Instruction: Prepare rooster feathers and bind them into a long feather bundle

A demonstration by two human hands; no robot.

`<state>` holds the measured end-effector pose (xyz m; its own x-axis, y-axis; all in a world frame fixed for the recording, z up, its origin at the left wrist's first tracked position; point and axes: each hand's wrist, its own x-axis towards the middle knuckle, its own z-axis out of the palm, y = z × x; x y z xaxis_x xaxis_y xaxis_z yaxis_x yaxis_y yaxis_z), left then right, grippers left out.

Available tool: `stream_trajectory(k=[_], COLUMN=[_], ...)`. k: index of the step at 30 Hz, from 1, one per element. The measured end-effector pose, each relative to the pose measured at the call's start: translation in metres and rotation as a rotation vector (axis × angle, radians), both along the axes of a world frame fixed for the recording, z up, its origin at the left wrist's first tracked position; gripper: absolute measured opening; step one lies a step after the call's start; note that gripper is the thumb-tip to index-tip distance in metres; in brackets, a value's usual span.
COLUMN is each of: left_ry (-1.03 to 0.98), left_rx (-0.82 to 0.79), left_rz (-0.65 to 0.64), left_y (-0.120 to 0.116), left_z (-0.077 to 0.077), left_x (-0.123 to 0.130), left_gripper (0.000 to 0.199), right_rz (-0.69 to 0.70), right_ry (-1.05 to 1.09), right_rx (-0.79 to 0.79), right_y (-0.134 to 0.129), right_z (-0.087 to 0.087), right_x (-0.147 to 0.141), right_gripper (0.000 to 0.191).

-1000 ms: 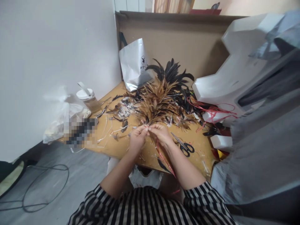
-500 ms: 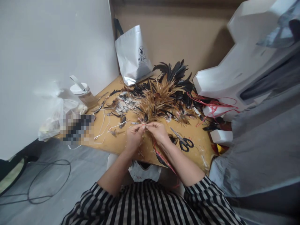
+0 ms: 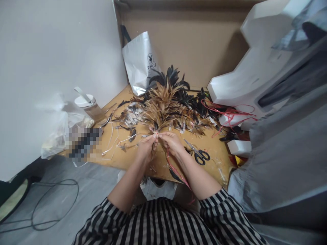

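Note:
A bunch of brown and black feathers [image 3: 162, 105] fans out away from me over the table, its narrow base at my fingertips. My left hand [image 3: 147, 145] is closed, thumb and fingers pinching that base. Right beside it, my right hand [image 3: 170, 141] is also closed in a pinch, its fingertips meeting the left ones at the base. A red string [image 3: 176, 170] hangs from under the right hand, over the table's front edge toward my lap. Black-handled scissors [image 3: 200, 154] lie partly spread on the table, right of the right hand.
More loose feathers [image 3: 194, 120] lie on the wooden table [image 3: 120, 160]. A silver bag [image 3: 139, 64] and a lidded cup [image 3: 89, 107] stand at the back and left. A plastic bag [image 3: 58, 132] sits at the left edge. Red strings [image 3: 232, 114] hang at a white form [image 3: 235, 81] on the right.
The feather bunch has swung left and stands more upright, its dark tips now in front of the silver bag. Both hands stay pinched together at its base. The view has shifted slightly.

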<state>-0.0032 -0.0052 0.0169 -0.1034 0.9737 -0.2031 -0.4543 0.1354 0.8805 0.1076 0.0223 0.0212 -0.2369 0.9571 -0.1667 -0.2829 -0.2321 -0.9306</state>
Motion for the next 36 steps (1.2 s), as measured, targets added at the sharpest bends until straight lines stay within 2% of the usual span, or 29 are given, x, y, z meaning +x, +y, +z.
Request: stream_trajectory(k=[3, 7, 10, 13, 15, 18, 20, 22, 30, 33, 36], left_ry=[-0.052, -0.131, -0.209, -0.272, -0.309, -0.345, -0.385, -0.426, -0.611, -0.637, -0.65], left_rx=[-0.045, -0.111, -0.156, -0.167, -0.176, -0.214, -0.218, -0.197, -0.154, -0.172, -0.181], left_rz=[-0.017, -0.023, -0.07, -0.129, -0.175, -0.281, -0.37, -0.402, -0.361, -0.367, -0.374], left_y=[0.003, 0.011, 0.019, 0.028, 0.034, 0.041, 0.043, 0.043, 0.037, 0.037, 0.037], left_z=[0.0, -0.006, -0.007, -0.008, -0.012, -0.026, -0.034, -0.039, -0.032, -0.033, -0.034], left_x=[0.001, 0.004, 0.003, -0.001, -0.006, -0.013, -0.017, -0.019, -0.019, -0.019, -0.02], left_gripper=[0.03, 0.025, 0.022, 0.019, 0.016, 0.014, 0.015, 0.014, 0.002, 0.002, 0.001], right_rz=[0.009, -0.029, -0.082, -0.361, -0.565, -0.743, -0.769, -0.746, -0.606, -0.623, -0.682], right_ry=[-0.084, -0.352, -0.56, -0.633, -0.674, -0.87, -1.042, -1.173, -1.426, -1.325, -1.046], right_rx=[0.042, 0.242, 0.379, 0.448, 0.47, 0.474, 0.433, 0.379, 0.249, 0.31, 0.387], right_y=[0.004, 0.016, 0.032, 0.047, 0.054, 0.059, 0.059, 0.058, 0.057, 0.058, 0.062], right_z=[-0.001, -0.007, -0.013, -0.015, -0.014, -0.011, -0.009, -0.009, -0.014, -0.016, -0.018], right_x=[0.004, 0.017, 0.039, 0.07, 0.093, 0.124, 0.139, 0.149, 0.152, 0.152, 0.154], right_gripper=[0.022, 0.02, 0.024, 0.017, 0.022, 0.026, 0.025, 0.025, 0.018, 0.017, 0.019])
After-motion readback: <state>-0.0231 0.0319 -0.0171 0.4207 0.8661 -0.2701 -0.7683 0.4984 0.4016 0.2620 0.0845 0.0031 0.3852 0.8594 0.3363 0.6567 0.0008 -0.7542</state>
